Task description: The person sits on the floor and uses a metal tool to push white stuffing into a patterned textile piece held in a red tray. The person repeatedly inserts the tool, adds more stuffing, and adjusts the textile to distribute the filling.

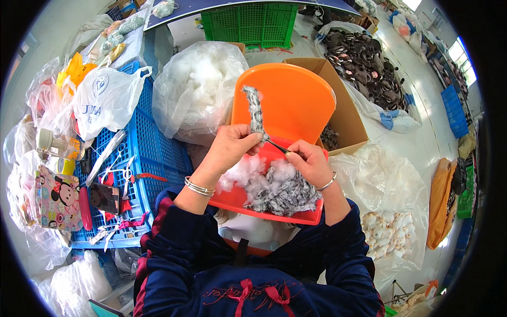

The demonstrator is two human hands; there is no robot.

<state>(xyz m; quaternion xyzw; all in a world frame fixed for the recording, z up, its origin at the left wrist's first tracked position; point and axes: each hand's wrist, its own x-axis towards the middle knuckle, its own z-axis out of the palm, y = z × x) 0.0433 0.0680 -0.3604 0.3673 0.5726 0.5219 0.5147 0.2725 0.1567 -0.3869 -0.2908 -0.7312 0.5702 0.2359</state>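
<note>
In the head view, we see one white bag printed with dark lettering and one navy garment bearing red script. One grey furry strip extends beyond the left hand's pinching fingertips; the right hand grips one thin dark tool at the strip's near end.

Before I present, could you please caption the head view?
Left hand pinching a gray plush strip, right hand holding a slender dark tool.

Left hand pinches gray furry strip over red tray | right hand holds thin dark tool by strip's near end | white fluff and gray furry bits in tray | big blue crate left of tray
</note>
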